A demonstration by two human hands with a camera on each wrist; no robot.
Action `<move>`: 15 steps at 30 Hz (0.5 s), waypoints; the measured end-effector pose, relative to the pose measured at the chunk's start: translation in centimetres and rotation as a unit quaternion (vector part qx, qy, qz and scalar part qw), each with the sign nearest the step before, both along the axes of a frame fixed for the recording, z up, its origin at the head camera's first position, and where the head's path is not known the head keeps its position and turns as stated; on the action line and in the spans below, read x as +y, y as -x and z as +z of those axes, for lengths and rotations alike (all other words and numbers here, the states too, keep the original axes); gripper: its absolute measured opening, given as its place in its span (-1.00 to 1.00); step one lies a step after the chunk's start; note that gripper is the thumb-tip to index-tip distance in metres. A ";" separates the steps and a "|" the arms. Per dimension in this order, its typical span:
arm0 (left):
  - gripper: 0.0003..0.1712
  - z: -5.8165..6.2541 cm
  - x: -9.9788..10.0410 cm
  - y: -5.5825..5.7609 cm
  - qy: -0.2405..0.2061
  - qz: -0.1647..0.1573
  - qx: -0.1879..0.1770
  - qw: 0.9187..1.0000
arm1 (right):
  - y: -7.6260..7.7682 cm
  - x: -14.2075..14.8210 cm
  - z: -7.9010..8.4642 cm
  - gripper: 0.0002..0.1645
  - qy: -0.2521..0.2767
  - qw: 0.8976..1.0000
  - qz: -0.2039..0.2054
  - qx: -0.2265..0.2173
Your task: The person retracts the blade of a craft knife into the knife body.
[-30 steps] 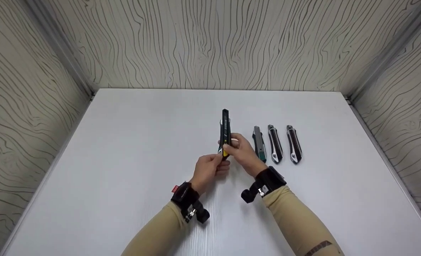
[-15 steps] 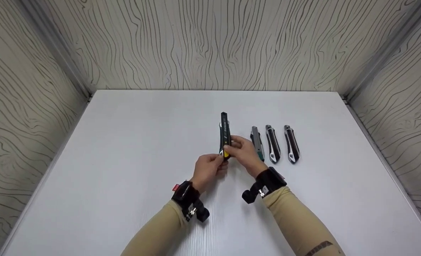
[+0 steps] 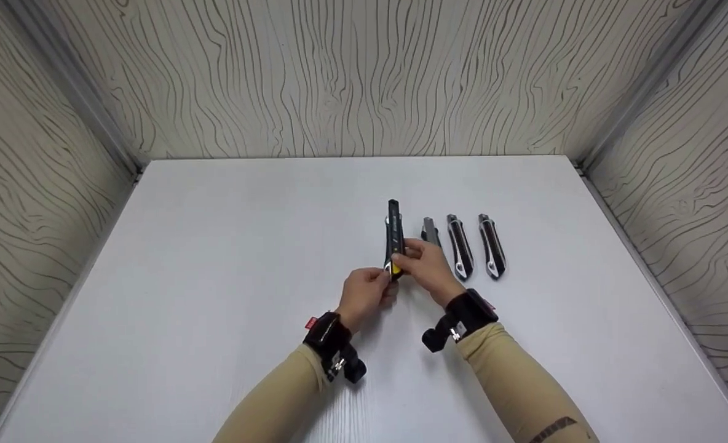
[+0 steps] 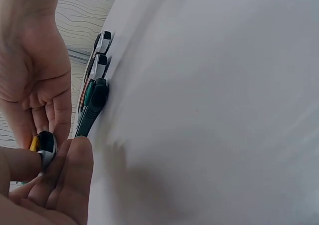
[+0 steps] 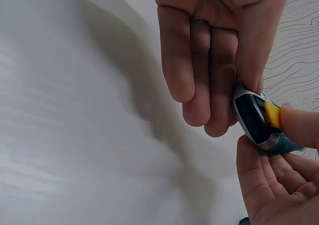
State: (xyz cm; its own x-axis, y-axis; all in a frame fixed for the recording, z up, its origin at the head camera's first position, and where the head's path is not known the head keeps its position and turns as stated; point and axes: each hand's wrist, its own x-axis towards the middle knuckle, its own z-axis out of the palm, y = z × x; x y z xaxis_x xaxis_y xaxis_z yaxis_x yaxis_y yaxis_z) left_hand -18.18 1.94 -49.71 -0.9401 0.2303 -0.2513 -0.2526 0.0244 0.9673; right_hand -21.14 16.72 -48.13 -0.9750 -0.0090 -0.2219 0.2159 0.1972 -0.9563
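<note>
Both hands hold one utility knife [image 3: 394, 231] upright over the table, its black front end pointing away. My left hand [image 3: 364, 296] pinches the silver-rimmed bottom end between thumb and fingers. Higher up, my right hand [image 3: 430, 269] grips the body, with its thumb on the yellow part [image 5: 272, 114]. In the right wrist view the silver rim and a teal side of the knife show close up. A grey-and-green utility knife [image 3: 430, 230] lies just right of the held one, its lower half hidden behind the right hand in the head view.
Two more utility knives, dark with silver trim, lie in a row farther right: one nearer [image 3: 460, 248], one outermost [image 3: 492, 247]. They rest on a white table [image 3: 229, 246]. Wood-grain patterned walls [image 3: 352, 80] enclose its back and sides.
Both hands have shifted slightly right with the knife, closer to the row; the right hand now covers the grey-and-green knife's lower half. The grip looks the same. The head view has turned slightly.
</note>
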 end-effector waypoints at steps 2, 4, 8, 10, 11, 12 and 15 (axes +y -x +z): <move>-0.67 0.0 0.4 0.1 -0.003 -0.005 -0.003 1.000 | 0.0 0.4 0.0 -0.43 -0.006 1.000 -0.007 -0.004; -0.67 -0.1 0.7 0.1 0.005 -0.010 -0.003 1.000 | 0.0 0.7 -0.1 -0.42 -0.014 1.000 -0.015 -0.008; -0.65 -0.2 1.1 0.0 0.012 -0.023 -0.008 1.000 | 0.0 0.9 -0.3 -0.38 -0.024 0.999 -0.026 -0.016; -0.66 -0.4 1.2 0.0 0.010 -0.028 -0.013 0.999 | 0.0 1.0 -0.4 -0.38 -0.027 0.999 -0.031 -0.023; -0.66 -0.4 1.2 0.0 0.012 -0.030 -0.011 0.999 | 0.0 1.0 -0.4 -0.38 -0.031 0.999 -0.034 -0.026; -0.67 -0.5 1.3 0.0 0.015 -0.032 -0.010 0.999 | 0.0 1.1 -0.4 -0.39 -0.035 0.998 -0.037 -0.029; -0.70 -0.7 1.3 0.1 0.032 -0.033 0.002 0.999 | 0.1 1.3 -0.4 -0.42 -0.059 0.997 -0.043 -0.029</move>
State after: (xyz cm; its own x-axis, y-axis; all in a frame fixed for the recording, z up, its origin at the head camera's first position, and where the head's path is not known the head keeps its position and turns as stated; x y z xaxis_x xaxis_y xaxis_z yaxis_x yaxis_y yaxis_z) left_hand -18.26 3.23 -50.40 -0.9244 0.2759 -0.2632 -0.2438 0.1030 0.9643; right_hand -21.24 18.06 -48.50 -0.9566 0.1043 -0.2722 0.2910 0.2864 -0.9129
